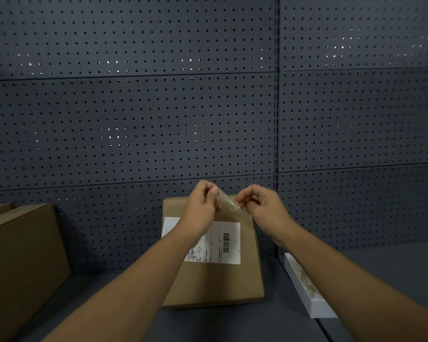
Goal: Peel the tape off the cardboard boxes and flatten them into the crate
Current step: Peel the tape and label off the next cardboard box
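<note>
While both my hands pinch the clear tape above the box, left hand and right hand sit equally near, strip spanning between them.

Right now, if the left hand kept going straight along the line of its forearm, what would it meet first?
Probably the clear tape it pinches with the right hand. Past that, the left hand heads up and away over the labelled cardboard box toward the pegboard wall, though depth is unclear.

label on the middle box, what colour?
White, with black print and a barcode; the label sits on the brown box. Head view, the only one, shows it.
</note>
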